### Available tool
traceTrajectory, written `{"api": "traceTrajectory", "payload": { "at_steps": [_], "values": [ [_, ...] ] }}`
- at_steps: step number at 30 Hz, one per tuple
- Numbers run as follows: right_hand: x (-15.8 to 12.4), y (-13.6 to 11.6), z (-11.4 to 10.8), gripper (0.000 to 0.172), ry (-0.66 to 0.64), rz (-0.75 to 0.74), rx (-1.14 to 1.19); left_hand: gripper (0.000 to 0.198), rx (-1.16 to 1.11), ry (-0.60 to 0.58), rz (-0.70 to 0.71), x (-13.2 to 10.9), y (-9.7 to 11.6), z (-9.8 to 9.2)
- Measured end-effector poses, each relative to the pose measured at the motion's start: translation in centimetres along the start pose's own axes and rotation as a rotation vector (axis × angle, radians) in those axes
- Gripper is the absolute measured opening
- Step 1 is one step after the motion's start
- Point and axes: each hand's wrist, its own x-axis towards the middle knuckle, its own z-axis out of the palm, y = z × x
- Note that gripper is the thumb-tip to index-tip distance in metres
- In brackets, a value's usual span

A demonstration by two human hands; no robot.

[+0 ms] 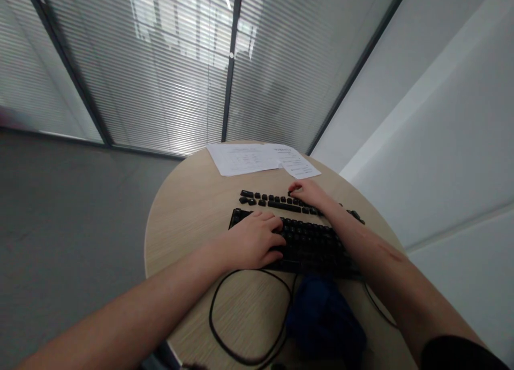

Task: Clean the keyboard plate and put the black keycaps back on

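A black keyboard (309,241) lies on the round table, with part of its top side bearing keys. My left hand (257,239) rests over its left part, fingers apart and touching it. Beyond the keyboard, loose black keycaps (277,198) lie in two rough rows, among them a long spacebar keycap (284,205). My right hand (307,192) is at the far row, with thumb and fingertips pinched on a small black keycap (289,193). My right forearm hides some of the keyboard's right side and part of the rows.
White printed papers (249,158) lie at the far edge of the wooden table (180,209). A looped black cable (212,316) and a dark blue cloth-like item (323,319) are on the near side. Blinds behind glass (160,81) and a white wall (450,118) stand close by.
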Motion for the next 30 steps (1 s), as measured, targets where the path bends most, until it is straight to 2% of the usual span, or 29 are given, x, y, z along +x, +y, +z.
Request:
{"api": "traceTrajectory", "payload": {
  "at_steps": [4,6,8,11,13,15,21,30],
  "values": [
    [-0.7,-0.8,-0.6,0.016,0.117,-0.002,0.043,0.025,0.000,0.008,-0.001,0.0,-0.2,0.2],
    [-2.4,-1.4,-1.3,0.015,0.204,-0.035,0.135,0.025,0.007,0.007,-0.005,-0.1,-0.2,0.2],
    [-5.3,-2.1,-1.9,0.018,0.235,-0.061,0.273,0.025,0.004,0.002,-0.007,-0.2,-0.3,0.1],
    [-10.6,-3.6,-2.4,0.021,0.175,-0.072,0.419,0.023,-0.005,0.016,-0.008,-0.2,-0.5,-0.2],
    [-13.6,-4.6,-2.3,0.016,0.112,-0.089,0.405,0.022,-0.001,0.029,-0.019,-0.1,-0.7,-0.4],
    [-15.5,-5.5,-2.0,0.011,0.063,-0.126,0.343,0.022,0.009,0.025,-0.045,0.1,-0.8,-0.5],
    [-16.1,-6.6,-1.5,0.009,0.011,-0.271,0.182,0.025,0.038,-0.007,-0.098,0.2,-0.6,-0.7],
    [-16.0,-6.5,-0.2,0.013,0.001,-0.339,0.199,0.022,0.020,-0.025,-0.093,0.0,-0.5,-1.2]
  ]
}}
